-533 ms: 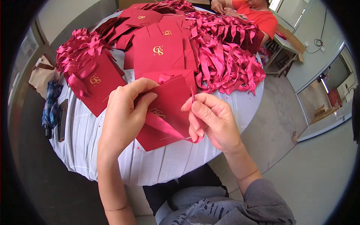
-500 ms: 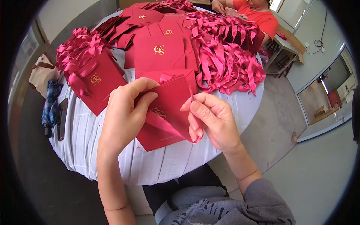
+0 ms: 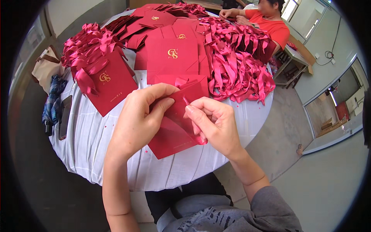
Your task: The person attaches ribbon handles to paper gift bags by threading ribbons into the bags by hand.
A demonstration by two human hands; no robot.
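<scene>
A flat red paper gift bag [image 3: 174,141] is held tilted over the near part of the table. My left hand [image 3: 137,118] grips its top edge between thumb and fingers. In my right hand [image 3: 214,123], thumb and forefinger pinch a pink ribbon [image 3: 186,101], its narrow tip pressed against the bag's face near the top edge. The rest of the ribbon passes under my right fingers and loops across the bag. Whether the tip has entered a hole cannot be made out.
Several red bags [image 3: 172,58] are piled beyond my hands. Bags with pink ribbon handles lie at right [image 3: 235,73] and left [image 3: 106,79]. A phone [image 3: 65,118] and folded umbrella [image 3: 54,102] rest at the white-covered table's [image 3: 87,154] left edge. A person in red [image 3: 266,25] sits across.
My right hand has brought the ribbon tip leftward and down onto the bag's face, from beside its right edge. My left hand keeps its grip. The whole view has shifted slightly.
</scene>
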